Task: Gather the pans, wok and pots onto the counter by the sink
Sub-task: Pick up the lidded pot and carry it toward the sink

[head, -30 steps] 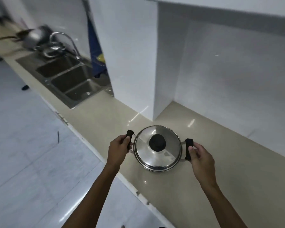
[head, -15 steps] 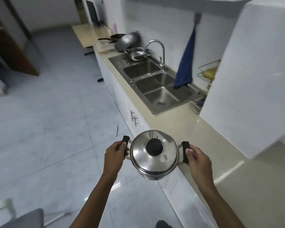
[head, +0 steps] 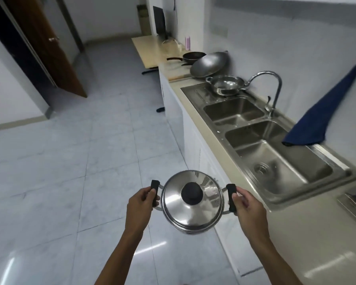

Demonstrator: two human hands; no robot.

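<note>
Bare counter (head: pixel 308 233) before sink (head: pixel 275 161)

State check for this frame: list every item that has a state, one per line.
Lidded pot: lid on, carried above the floor.
Left hand: gripping the pot's left handle.
Right hand: gripping the right handle.
Wok: tilted against the wall.
Steel pan: upright, lidless.
Faucet: no water visible.
Door: open.

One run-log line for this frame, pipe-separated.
both hands grip lidded pot handles | left hand | right hand | pot held over floor | wok beyond sink
</note>
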